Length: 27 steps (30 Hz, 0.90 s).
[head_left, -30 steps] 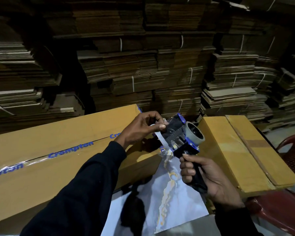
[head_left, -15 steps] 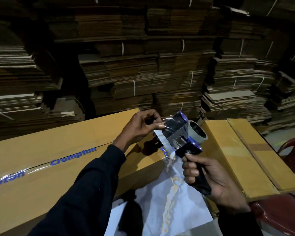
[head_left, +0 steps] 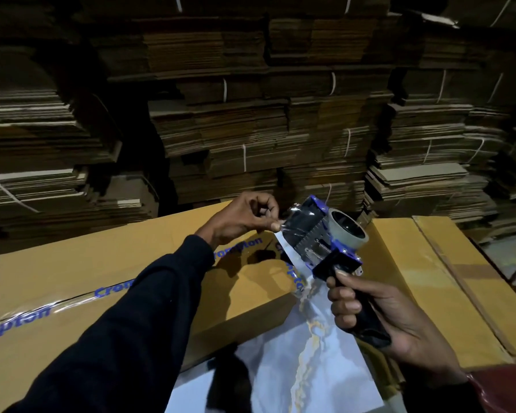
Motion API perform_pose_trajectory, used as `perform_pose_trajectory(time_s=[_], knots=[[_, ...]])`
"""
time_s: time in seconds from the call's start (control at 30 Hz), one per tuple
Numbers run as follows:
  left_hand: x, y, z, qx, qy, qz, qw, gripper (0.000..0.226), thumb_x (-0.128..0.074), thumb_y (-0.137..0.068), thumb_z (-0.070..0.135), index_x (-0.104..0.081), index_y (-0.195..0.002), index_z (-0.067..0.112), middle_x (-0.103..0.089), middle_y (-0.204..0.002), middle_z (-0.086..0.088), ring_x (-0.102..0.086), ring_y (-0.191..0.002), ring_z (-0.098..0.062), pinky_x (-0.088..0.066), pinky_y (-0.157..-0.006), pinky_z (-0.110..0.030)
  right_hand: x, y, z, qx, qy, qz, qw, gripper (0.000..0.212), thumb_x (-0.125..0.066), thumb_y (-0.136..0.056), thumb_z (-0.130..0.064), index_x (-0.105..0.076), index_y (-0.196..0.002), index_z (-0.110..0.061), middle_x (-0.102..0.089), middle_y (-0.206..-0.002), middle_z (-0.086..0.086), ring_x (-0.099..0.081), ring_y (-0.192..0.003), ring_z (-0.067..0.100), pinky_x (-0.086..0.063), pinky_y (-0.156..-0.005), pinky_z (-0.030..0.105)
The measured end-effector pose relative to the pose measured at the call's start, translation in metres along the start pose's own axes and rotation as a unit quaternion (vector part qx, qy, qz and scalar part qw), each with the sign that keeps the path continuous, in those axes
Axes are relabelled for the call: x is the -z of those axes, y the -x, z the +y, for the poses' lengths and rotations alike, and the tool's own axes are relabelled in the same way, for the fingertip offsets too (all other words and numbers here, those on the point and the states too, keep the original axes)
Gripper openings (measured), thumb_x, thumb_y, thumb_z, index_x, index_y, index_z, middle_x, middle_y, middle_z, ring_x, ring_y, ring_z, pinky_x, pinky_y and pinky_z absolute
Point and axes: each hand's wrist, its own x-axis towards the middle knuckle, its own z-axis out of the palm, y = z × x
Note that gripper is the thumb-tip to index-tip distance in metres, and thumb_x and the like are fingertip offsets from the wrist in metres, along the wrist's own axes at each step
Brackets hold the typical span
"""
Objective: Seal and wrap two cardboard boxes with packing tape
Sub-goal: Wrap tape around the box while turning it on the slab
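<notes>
Packing tape (head_left: pixel 292 226), clear, is pinched at its free end between thumb and forefinger of the left hand (head_left: pixel 242 219), just beside the tape dispenser (head_left: pixel 325 239). Right hand (head_left: pixel 379 311) is wrapped round the dispenser's black handle. Both hands hover over two cardboard boxes: a long printed box (head_left: pixel 87 275) at left, already taped along its seam, and a plain box (head_left: pixel 423 281) at right. Bundled flat cardboard stacks (head_left: pixel 251 129) fill the background.

The long box (head_left: pixel 72 293) runs off the left edge; its blue lettering is cut short
</notes>
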Motion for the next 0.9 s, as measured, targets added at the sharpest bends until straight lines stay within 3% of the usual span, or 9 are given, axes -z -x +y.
perform_pose_trajectory(time_s=[0.13, 0.23, 0.37, 0.43, 0.5, 0.63, 0.73, 0.83, 0.9], knots=[[0.008, -0.012, -0.017, 0.012, 0.055, 0.025, 0.998, 0.022, -0.080, -0.083, -0.005, -0.061, -0.084, 0.008, -0.058, -0.072, -0.004, -0.054, -0.062, -0.011, -0.047, -0.057, -0.023, 0.006, -0.009, -0.021, -0.012, -0.004, -0.010, 1.000, 0.060, -0.104, -0.047, -0.002, -0.065, -0.092, 0.001, -0.047, -0.067, 0.003, -0.048, -0.046, 0.013, -0.046, -0.041, 0.029], [0.015, -0.014, -0.034, 0.039, 0.044, 0.102, 0.993, 0.024, -0.084, -0.082, 0.000, -0.062, -0.085, 0.008, -0.060, -0.071, -0.004, -0.056, -0.062, -0.010, -0.050, -0.059, -0.022, 0.014, -0.014, -0.044, -0.012, 0.000, -0.001, 1.000, 0.062, -0.106, -0.042, -0.003, -0.067, -0.090, 0.001, -0.047, -0.070, 0.002, -0.048, -0.048, 0.013, -0.047, -0.043, 0.028], [0.018, 0.000, -0.052, 0.099, -0.113, 0.246, 0.957, 0.021, -0.085, -0.088, 0.016, -0.066, -0.090, 0.007, -0.067, -0.080, -0.003, -0.061, -0.073, -0.008, -0.052, -0.069, -0.024, 0.027, -0.023, -0.070, -0.002, 0.031, 0.030, 0.999, 0.061, -0.107, -0.038, -0.007, -0.070, -0.087, 0.000, -0.050, -0.071, 0.004, -0.050, -0.051, 0.014, -0.050, -0.044, 0.028], [0.014, 0.012, -0.057, 0.095, -0.262, 0.262, 0.924, 0.018, -0.077, -0.096, 0.033, -0.068, -0.101, 0.018, -0.070, -0.095, 0.002, -0.065, -0.088, -0.010, -0.055, -0.079, -0.031, 0.031, -0.031, -0.078, 0.007, 0.039, 0.049, 0.998, 0.052, -0.102, -0.048, -0.005, -0.068, -0.088, -0.001, -0.051, -0.069, 0.004, -0.051, -0.051, 0.014, -0.050, -0.045, 0.028], [0.009, 0.020, -0.063, 0.027, -0.418, 0.196, 0.887, 0.021, -0.065, -0.103, 0.040, -0.068, -0.118, 0.024, -0.067, -0.118, 0.007, -0.059, -0.113, -0.012, -0.051, -0.097, -0.033, 0.034, -0.041, -0.082, 0.018, 0.038, 0.064, 0.997, 0.052, -0.098, -0.050, -0.008, -0.065, -0.090, -0.004, -0.051, -0.067, 0.003, -0.051, -0.050, 0.014, -0.050, -0.044, 0.027], [0.013, 0.000, -0.084, -0.040, -0.525, 0.048, 0.849, 0.036, -0.050, -0.112, 0.033, -0.063, -0.142, 0.016, -0.054, -0.152, 0.000, -0.043, -0.145, -0.017, -0.033, -0.122, -0.035, 0.032, -0.068, -0.081, 0.046, 0.016, 0.080, 0.996, 0.056, -0.098, -0.049, -0.012, -0.061, -0.091, -0.009, -0.052, -0.063, 0.001, -0.052, -0.046, 0.013, -0.050, -0.043, 0.025], [0.031, -0.021, -0.091, -0.024, -0.526, 0.023, 0.850, 0.032, -0.048, -0.112, 0.030, -0.065, -0.136, 0.016, -0.057, -0.146, -0.003, -0.049, -0.136, -0.018, -0.040, -0.113, -0.034, 0.022, -0.088, -0.073, 0.060, 0.000, 0.084, 0.995, 0.064, -0.104, -0.039, -0.016, -0.063, -0.087, -0.011, -0.053, -0.063, 0.000, -0.054, -0.046, 0.012, -0.051, -0.043, 0.025], [0.052, -0.041, -0.095, -0.022, -0.518, -0.016, 0.855, 0.031, -0.043, -0.114, 0.034, -0.066, -0.126, 0.019, -0.061, -0.132, -0.001, -0.054, -0.126, -0.021, -0.039, -0.107, -0.034, 0.008, -0.105, -0.060, 0.087, 0.002, 0.096, 0.992, 0.025, -0.078, -0.072, -0.018, -0.060, -0.088, -0.014, -0.051, -0.062, -0.001, -0.052, -0.045, 0.011, -0.048, -0.043, 0.023], [0.066, -0.052, -0.101, -0.036, -0.549, -0.023, 0.835, 0.033, -0.037, -0.114, 0.039, -0.066, -0.120, 0.023, -0.062, -0.120, 0.005, -0.055, -0.121, -0.018, -0.032, -0.114, -0.042, -0.004, -0.118, -0.048, 0.113, -0.017, 0.103, 0.988, 0.013, -0.068, -0.079, -0.014, -0.059, -0.088, -0.015, -0.050, -0.061, 0.000, -0.050, -0.045, 0.012, -0.046, -0.042, 0.022]])
